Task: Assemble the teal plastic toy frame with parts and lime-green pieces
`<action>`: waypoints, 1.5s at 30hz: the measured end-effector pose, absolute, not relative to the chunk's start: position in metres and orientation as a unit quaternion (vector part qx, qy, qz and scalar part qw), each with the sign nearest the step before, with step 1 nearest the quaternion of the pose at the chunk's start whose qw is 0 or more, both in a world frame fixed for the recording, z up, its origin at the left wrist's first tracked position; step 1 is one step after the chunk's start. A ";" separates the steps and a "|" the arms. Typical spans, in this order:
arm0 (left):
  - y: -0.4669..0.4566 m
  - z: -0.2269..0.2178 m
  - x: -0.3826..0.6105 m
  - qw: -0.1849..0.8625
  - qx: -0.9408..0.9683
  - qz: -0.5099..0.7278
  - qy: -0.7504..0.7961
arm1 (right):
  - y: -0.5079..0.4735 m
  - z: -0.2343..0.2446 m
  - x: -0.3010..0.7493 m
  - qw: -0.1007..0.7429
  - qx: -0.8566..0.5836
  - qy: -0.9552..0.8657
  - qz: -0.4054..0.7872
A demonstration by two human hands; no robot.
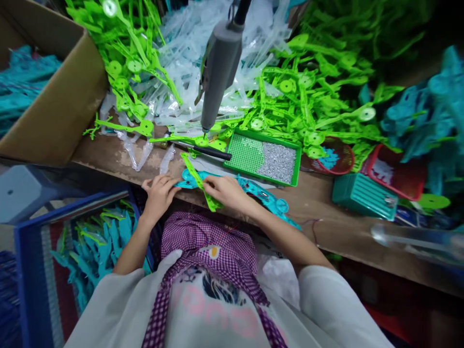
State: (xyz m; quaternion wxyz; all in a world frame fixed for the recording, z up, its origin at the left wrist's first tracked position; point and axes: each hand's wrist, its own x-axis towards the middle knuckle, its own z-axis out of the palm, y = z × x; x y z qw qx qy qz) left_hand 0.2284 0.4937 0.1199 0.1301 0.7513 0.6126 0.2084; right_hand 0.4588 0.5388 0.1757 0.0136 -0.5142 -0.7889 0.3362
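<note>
A long teal plastic part (266, 194) lies along the front edge of the workbench. Across its left end runs a lime-green plastic strip (194, 171), set at a slant. My left hand (159, 191) pinches the tip of the teal part, its fingers bent together. My right hand (228, 192) has its thumb and fingers closed on the green strip, over the teal part; its fingertips are partly hidden. Above the bench hangs a grey electric screwdriver (221, 67), bit pointing down and apart from both hands. Behind the hands lies a black rod-shaped tool (205, 150).
A green tray (298, 166) holds small silvery pieces. Lime-green parts (300, 96) and clear plastic pieces (177, 58) are heaped behind. Red baskets (416, 186) stand right, a cardboard box (78, 92) left. A blue crate (21, 285) of teal-and-green parts sits below left.
</note>
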 end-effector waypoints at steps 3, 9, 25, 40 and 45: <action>0.477 0.119 0.228 0.157 0.750 0.214 0.606 | 0.565 0.164 0.428 0.004 -0.509 -0.806 0.302; 0.474 0.113 0.229 0.165 0.724 0.231 0.628 | 0.597 0.145 0.391 0.040 -0.492 -0.817 0.297; 0.481 0.112 0.226 0.145 0.722 0.246 0.631 | 0.571 0.122 0.445 0.125 -0.354 -0.875 0.306; 0.478 0.104 0.227 0.156 0.674 0.269 0.671 | 0.576 0.138 0.427 0.051 -0.311 -0.906 0.282; 0.480 0.107 0.230 0.161 0.671 0.258 0.676 | 0.580 0.132 0.436 0.069 -0.310 -0.898 0.304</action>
